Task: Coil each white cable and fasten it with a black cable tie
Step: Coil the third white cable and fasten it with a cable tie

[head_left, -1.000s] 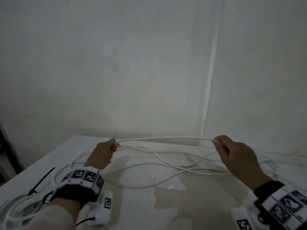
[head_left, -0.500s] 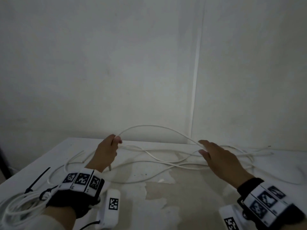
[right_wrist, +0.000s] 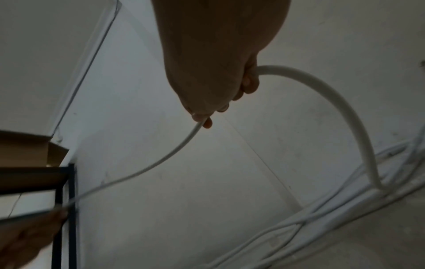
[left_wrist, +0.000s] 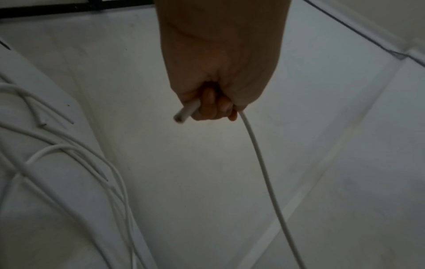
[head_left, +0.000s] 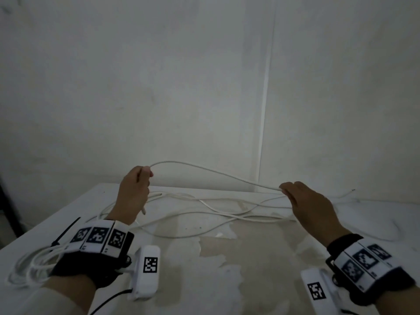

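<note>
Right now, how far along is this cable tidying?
Done, apparently: one coiled bundle lies at the table's left edge, a black cable tie by it; whether it's fastened is unclear. In hand: the left hand grips one white cable near its end, the right hand holds it further along. Left: loose cables on the table.

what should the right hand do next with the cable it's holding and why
Probably carry its pinch over to the left hand to close a first loop. The left hand grips the white cable near its cut end, the right hand holds it further along, and the span between them arcs free above the table. No loop is formed yet.
</note>
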